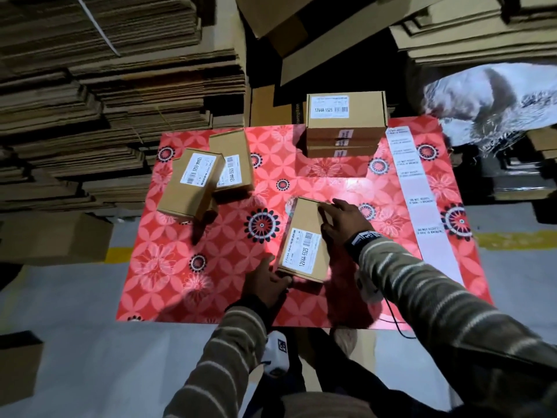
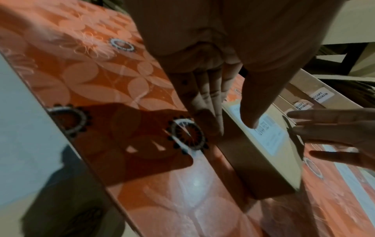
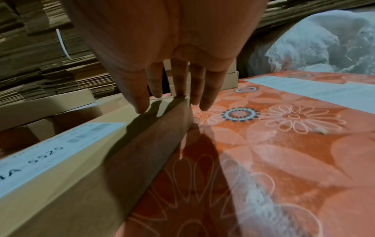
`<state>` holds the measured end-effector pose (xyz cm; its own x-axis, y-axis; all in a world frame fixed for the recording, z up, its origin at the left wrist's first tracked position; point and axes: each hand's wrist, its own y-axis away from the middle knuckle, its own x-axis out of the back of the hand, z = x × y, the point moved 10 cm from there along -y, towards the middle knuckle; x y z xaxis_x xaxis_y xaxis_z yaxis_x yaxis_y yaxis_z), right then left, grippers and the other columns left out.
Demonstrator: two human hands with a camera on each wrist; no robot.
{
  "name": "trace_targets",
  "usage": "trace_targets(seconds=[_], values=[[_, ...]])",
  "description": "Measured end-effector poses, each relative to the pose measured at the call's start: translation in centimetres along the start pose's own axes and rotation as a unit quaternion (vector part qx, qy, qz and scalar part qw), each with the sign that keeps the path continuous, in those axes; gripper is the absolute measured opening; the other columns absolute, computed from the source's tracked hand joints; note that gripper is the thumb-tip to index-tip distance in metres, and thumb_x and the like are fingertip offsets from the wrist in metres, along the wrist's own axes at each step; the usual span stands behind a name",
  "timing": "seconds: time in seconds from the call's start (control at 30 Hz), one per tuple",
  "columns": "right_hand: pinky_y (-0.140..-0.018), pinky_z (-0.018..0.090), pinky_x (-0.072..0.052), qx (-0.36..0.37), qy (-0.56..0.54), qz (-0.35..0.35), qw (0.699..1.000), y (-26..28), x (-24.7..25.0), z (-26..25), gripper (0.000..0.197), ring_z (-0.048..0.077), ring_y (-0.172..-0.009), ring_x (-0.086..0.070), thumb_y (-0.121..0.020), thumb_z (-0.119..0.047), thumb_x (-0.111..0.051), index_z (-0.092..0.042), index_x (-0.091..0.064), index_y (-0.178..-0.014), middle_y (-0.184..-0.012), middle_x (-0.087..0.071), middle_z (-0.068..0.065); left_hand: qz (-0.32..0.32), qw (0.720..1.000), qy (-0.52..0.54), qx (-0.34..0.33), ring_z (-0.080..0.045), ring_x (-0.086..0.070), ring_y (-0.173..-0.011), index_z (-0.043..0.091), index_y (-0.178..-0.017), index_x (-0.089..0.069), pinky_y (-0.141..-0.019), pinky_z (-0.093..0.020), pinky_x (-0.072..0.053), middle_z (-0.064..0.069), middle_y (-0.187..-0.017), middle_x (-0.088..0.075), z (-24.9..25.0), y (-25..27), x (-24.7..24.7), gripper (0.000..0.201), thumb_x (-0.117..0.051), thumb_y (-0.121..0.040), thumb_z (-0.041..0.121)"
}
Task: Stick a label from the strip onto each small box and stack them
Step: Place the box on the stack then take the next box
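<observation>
A small cardboard box (image 1: 301,236) with a white barcode label lies on the red floral table (image 1: 211,267), near the front middle. My left hand (image 1: 271,279) is at its near left corner. In the left wrist view its fingers (image 2: 209,104) lie straight along the box's side wall (image 2: 243,160) and the thumb rests on the top label. My right hand (image 1: 334,218) has spread, straight fingers over the far right corner of the box (image 3: 61,160); its thumb (image 3: 140,102) touches the top. The white label strip (image 1: 422,203) lies along the table's right side.
A stack of sealed boxes (image 1: 345,116) stands at the back of the table, with seal labels on their front edges. Two more boxes (image 1: 193,182) lie overlapping at the left. Piles of flat cardboard (image 1: 90,86) surround the table, and a plastic-wrapped bundle (image 1: 497,101) sits at the back right.
</observation>
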<state>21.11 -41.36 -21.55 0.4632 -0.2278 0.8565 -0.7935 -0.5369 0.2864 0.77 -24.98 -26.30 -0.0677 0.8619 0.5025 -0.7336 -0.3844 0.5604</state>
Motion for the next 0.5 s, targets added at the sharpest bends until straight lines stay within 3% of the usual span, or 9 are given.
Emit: trace_targets(seconds=[0.1,0.17,0.27,0.37,0.5], values=[[-0.104,0.044,-0.04,-0.009,-0.016,-0.005,1.0,0.4,-0.7,0.7,0.063,0.044,-0.122,-0.049,-0.085,-0.023,-0.067,-0.017,-0.047,-0.144,-0.146,-0.041,0.02,0.015,0.999,-0.012,-0.027,-0.004,-0.07,-0.083,0.037,-0.122,-0.055,-0.07,-0.025,-0.057,0.011,-0.097,-0.074,1.4,0.0,-1.1,0.057,-0.075,-0.069,0.029],[-0.101,0.045,-0.042,-0.036,-0.016,0.007,0.999,1.2,-0.6,1.7,0.063,0.045,-0.116,-0.05,-0.083,-0.024,-0.068,-0.017,-0.048,-0.143,-0.141,-0.042,0.021,0.037,0.998,-0.04,-0.04,-0.006,-0.068,-0.086,0.036,-0.12,-0.055,-0.068,-0.018,-0.049,0.013,-0.1,-0.073,2.5,-0.3,-0.7,0.053,-0.073,-0.07,0.029],[-0.092,0.044,-0.045,-0.073,-0.039,0.033,0.996,2.8,-0.1,3.6,0.06,0.045,-0.107,-0.054,-0.082,-0.025,-0.071,-0.015,-0.052,-0.138,-0.13,-0.046,0.022,0.04,0.996,-0.063,-0.056,-0.015,-0.069,-0.09,0.036,-0.119,-0.052,-0.074,-0.025,-0.052,0.007,-0.104,-0.073,3.7,-1.3,-0.5,0.049,-0.069,-0.075,0.026],[-0.088,0.046,-0.051,-0.104,-0.066,0.042,0.991,4.7,-0.2,5.5,0.062,0.045,-0.103,-0.058,-0.08,-0.025,-0.072,-0.015,-0.051,-0.137,-0.127,-0.045,0.023,0.037,0.991,-0.101,-0.082,-0.021,-0.066,-0.095,0.025,-0.132,-0.05,-0.078,-0.026,-0.048,-0.002,-0.107,-0.07,5.9,-2.7,-0.3,0.055,-0.073,-0.082,0.021],[-0.085,0.045,-0.051,-0.138,-0.091,0.043,0.985,6.7,-0.7,6.8,0.061,0.044,-0.102,-0.059,-0.082,-0.027,-0.071,-0.015,-0.048,-0.138,-0.125,-0.043,0.021,0.026,0.986,-0.139,-0.085,-0.026,-0.057,-0.119,0.019,-0.142,-0.043,-0.098,-0.035,-0.047,-0.009,-0.133,-0.059,7.6,-4.9,-0.2,0.066,-0.074,-0.085,0.025]])
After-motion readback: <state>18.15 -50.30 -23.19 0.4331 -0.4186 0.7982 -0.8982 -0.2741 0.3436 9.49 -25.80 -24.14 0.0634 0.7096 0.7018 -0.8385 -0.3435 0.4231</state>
